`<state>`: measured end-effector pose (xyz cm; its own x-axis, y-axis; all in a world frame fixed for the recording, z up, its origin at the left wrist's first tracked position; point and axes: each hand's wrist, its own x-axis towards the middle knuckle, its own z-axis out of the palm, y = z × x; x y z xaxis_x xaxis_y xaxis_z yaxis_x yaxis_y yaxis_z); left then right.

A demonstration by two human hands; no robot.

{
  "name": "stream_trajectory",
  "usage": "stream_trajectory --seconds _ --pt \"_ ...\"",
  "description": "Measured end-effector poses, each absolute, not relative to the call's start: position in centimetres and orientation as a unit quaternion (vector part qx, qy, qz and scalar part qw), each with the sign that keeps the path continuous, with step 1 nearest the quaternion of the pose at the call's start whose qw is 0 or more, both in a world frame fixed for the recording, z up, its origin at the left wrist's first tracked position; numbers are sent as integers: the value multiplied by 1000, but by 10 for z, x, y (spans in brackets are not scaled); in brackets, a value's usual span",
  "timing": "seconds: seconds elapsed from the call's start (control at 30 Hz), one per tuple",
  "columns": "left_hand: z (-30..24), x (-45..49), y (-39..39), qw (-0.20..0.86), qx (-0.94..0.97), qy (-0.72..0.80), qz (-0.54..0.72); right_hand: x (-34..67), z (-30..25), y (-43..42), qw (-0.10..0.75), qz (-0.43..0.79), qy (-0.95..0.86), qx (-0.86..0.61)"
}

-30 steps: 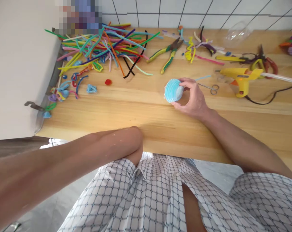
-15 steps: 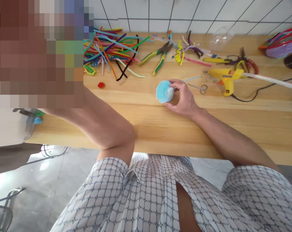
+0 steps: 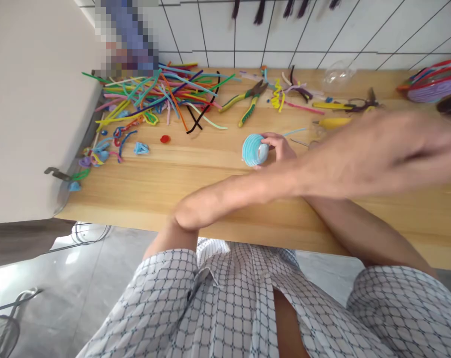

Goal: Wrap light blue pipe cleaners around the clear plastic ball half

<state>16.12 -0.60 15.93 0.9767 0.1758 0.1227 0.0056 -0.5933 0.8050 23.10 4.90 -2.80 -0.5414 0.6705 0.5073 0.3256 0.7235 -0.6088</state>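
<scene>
My right hand (image 3: 282,147) is closed around a small round piece wrapped in light blue pipe cleaner (image 3: 252,150), held at the table's middle. A pale, clear-looking rounded end shows on its right side. My left arm stretches across to the right, over my right forearm. At its end my left hand (image 3: 407,149) is smeared by motion near the right edge, so its fingers cannot be made out. Behind that hand, the yellow glue gun (image 3: 334,123) is mostly hidden. A light blue pipe cleaner (image 3: 295,132) lies just beyond my right hand.
A heap of coloured pipe cleaners (image 3: 173,92) covers the back left. Green-and-yellow pliers (image 3: 249,102), a yellow coil (image 3: 276,94) and a clear plastic piece (image 3: 339,74) lie along the back. A red cap (image 3: 165,139) and a blue folded piece (image 3: 140,148) lie left of centre.
My left arm has swung from the upper left across to the right, uncovering the left part of the table. My right hand keeps hold of the blue wrapped piece. The view has tilted slightly up.
</scene>
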Motion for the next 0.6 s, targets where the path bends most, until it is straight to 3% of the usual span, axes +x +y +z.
stream_trajectory --seconds 0.1,0.3,0.47,0.6 --pt "120 151 -43 297 900 177 266 229 -28 50 418 184 -855 -244" --pt "17 84 -78 172 937 133 272 229 -26 53 402 167 -872 -225" --pt "-2 69 -71 185 916 173 312 232 -25 52 385 185 -869 -250" --pt "1 73 -65 298 883 213 293 232 -25 51 400 180 -869 -230"
